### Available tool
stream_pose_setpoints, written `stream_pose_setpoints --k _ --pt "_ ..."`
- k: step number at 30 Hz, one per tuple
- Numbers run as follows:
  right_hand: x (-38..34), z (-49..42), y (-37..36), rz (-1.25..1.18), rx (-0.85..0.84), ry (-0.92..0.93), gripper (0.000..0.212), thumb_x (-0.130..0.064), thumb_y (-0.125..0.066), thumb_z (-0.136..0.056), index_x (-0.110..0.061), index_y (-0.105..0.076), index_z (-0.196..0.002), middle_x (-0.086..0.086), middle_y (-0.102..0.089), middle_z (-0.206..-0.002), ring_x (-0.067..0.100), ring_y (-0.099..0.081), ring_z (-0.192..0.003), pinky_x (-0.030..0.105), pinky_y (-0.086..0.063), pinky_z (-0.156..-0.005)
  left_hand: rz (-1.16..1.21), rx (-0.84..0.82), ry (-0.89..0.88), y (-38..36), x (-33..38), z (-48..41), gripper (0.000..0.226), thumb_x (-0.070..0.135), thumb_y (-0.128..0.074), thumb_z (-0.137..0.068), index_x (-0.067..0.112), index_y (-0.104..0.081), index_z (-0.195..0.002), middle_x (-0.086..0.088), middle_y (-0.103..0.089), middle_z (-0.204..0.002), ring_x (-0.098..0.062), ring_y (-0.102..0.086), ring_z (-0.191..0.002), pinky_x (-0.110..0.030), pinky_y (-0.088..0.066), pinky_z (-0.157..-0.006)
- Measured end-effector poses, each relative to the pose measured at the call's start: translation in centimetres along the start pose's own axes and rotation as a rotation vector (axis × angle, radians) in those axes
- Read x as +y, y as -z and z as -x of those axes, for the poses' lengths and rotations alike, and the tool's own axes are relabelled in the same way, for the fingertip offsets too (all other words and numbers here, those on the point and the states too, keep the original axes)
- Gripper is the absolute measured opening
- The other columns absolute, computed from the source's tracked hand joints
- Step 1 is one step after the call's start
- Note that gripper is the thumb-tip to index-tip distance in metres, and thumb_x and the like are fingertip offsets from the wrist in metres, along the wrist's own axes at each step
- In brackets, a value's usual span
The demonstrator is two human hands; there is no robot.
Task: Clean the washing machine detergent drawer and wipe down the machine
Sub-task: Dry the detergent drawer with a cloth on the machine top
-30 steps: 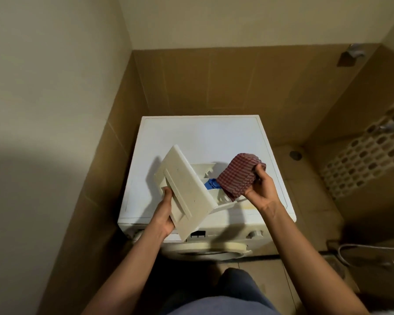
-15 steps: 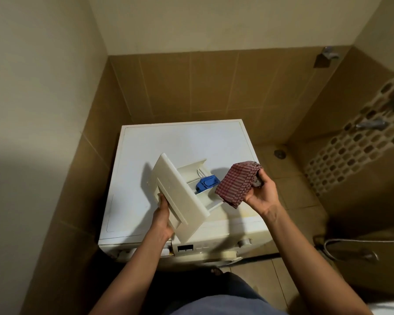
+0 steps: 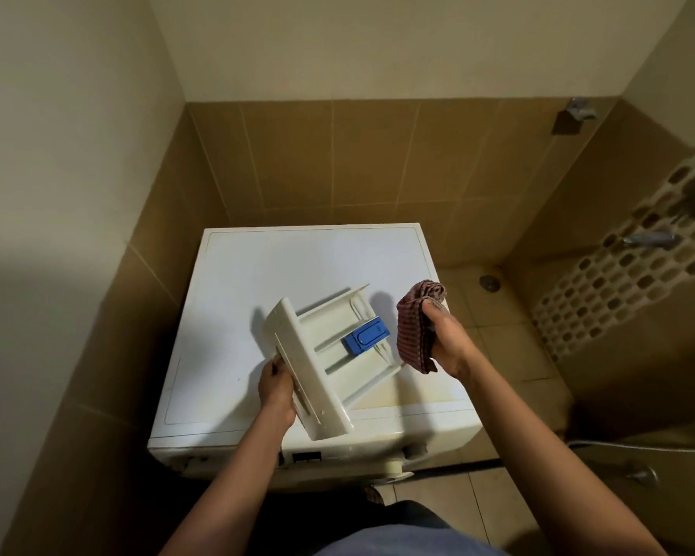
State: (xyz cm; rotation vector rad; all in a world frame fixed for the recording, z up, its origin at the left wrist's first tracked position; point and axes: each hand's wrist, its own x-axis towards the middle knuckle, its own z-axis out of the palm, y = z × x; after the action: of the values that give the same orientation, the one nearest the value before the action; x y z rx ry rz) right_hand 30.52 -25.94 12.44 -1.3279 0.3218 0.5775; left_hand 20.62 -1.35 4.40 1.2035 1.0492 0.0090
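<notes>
The white detergent drawer (image 3: 330, 347) is out of the machine and held above the top of the white washing machine (image 3: 297, 266). Its compartments face up, with a blue insert (image 3: 366, 335) on its right side. My left hand (image 3: 275, 391) grips the drawer's front panel from the left. To the right of the drawer, my right hand (image 3: 444, 339) holds a bunched red checked cloth (image 3: 414, 327), clear of the drawer.
The machine stands in a corner of brown tiled walls, close to the left wall. A floor drain (image 3: 488, 282) lies on the tiled floor to its right. Taps (image 3: 650, 238) jut from the mosaic wall on the right, and a hose (image 3: 618, 447) lies low right.
The drawer has tilted flatter so its compartments and blue insert show more fully. My right hand has drawn the cloth away to the right of the drawer. The view has shifted.
</notes>
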Motion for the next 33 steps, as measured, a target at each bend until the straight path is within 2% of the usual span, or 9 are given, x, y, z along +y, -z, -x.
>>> stream_pose_setpoints --k 6,10,14,17,21,23,26,30,33 --pt "-0.1 -0.4 -1.2 0.139 0.017 0.074 0.028 -0.031 -0.037 -0.102 -0.018 -0.054 -0.119 0.014 -0.062 -0.121 0.029 -0.06 -0.109 0.049 -0.05 -0.094 -0.053 0.045 0.017 -0.2 0.3 -0.7 0.021 0.017 -0.045 -0.099 0.011 -0.066 -0.099 -0.01 -0.066 -0.093 -0.018 -0.055 -0.069 -0.026 -0.044 -0.062" --pt "1.2 -0.5 -3.3 0.7 0.093 0.328 0.021 -0.032 -0.041 -0.1 -0.021 -0.047 -0.117 0.01 -0.064 -0.108 0.023 -0.061 -0.087 0.038 -0.053 -0.079 -0.1 0.104 0.011 -0.1 0.3 -1.1 0.025 0.029 -0.048 -0.1 0.012 -0.066 -0.101 -0.007 -0.067 -0.095 -0.021 -0.058 -0.082 -0.03 -0.044 -0.074" --pt "4.3 -1.3 -5.3 1.19 -0.119 0.597 0.039 -0.023 -0.044 -0.097 -0.02 -0.042 -0.136 0.007 -0.055 -0.13 0.024 -0.05 -0.12 0.035 -0.038 -0.101 -0.133 0.117 0.023 0.0 0.3 -1.2 0.034 0.034 -0.047 -0.099 0.011 -0.066 -0.114 -0.01 -0.069 -0.108 -0.027 -0.063 -0.097 -0.034 -0.049 -0.084" --pt "7.2 -1.6 -6.2 1.579 -0.173 0.502 0.063 -0.038 -0.036 -0.098 -0.014 -0.014 -0.152 0.017 -0.013 -0.158 0.031 -0.006 -0.147 0.044 -0.003 -0.119 -0.115 0.138 0.013 0.1 0.4 -0.8 0.036 0.032 -0.043 -0.1 0.007 -0.063 -0.115 -0.013 -0.067 -0.108 -0.026 -0.06 -0.093 -0.033 -0.046 -0.081" --pt "7.3 -1.5 -5.9 1.535 -0.222 0.456 0.095 -0.07 -0.026 -0.078 -0.017 -0.002 -0.154 0.013 0.0 -0.16 0.025 0.006 -0.148 0.041 0.008 -0.116 -0.103 0.127 0.008 0.2 0.2 -1.1 0.039 0.039 -0.042 -0.096 0.008 -0.064 -0.109 -0.018 -0.068 -0.108 -0.03 -0.062 -0.093 -0.035 -0.047 -0.08" --pt "6.5 -1.2 -5.6 1.325 -0.187 0.522 0.084 -0.062 -0.042 -0.084 -0.015 -0.02 -0.151 0.009 -0.026 -0.155 0.024 -0.02 -0.144 0.037 -0.013 -0.117 -0.098 0.112 0.045 0.5 -0.2 -1.7 0.05 0.049 -0.04 -0.091 0.012 -0.063 -0.116 -0.019 -0.067 -0.116 -0.035 -0.062 -0.107 -0.04 -0.05 -0.091" --pt "5.5 -1.4 -5.0 1.103 0.044 0.671 0.045 -0.044 -0.051 -0.089 -0.022 -0.049 -0.129 -0.002 -0.059 -0.118 0.02 -0.055 -0.109 0.032 -0.044 -0.093 -0.065 0.077 0.057 0.7 0.7 -0.9 0.07 0.069 -0.03 -0.088 0.016 -0.062 -0.122 -0.014 -0.067 -0.117 -0.033 -0.061 -0.112 -0.044 -0.05 -0.097" --pt "5.6 -2.3 -5.2 1.367 0.011 0.617 0.055 -0.046 -0.059 -0.085 -0.019 -0.052 -0.133 0.001 -0.054 -0.135 0.024 -0.046 -0.124 0.036 -0.038 -0.102 -0.142 0.008 -0.057 -0.4 3.0 1.5 0.062 0.073 -0.033 -0.089 0.022 -0.062 -0.107 -0.006 -0.069 -0.098 -0.026 -0.066 -0.091 -0.039 -0.055 -0.084" --pt "5.8 -2.6 -6.3 1.458 -0.029 0.607 0.063 -0.05 -0.059 -0.08 -0.018 -0.052 -0.134 0.005 -0.053 -0.136 0.028 -0.045 -0.125 0.035 -0.035 -0.105 -0.322 0.046 -0.136 -1.4 3.8 1.7 0.069 0.071 -0.04 -0.087 0.008 -0.057 -0.111 -0.014 -0.067 -0.102 -0.033 -0.065 -0.091 -0.047 -0.054 -0.085"
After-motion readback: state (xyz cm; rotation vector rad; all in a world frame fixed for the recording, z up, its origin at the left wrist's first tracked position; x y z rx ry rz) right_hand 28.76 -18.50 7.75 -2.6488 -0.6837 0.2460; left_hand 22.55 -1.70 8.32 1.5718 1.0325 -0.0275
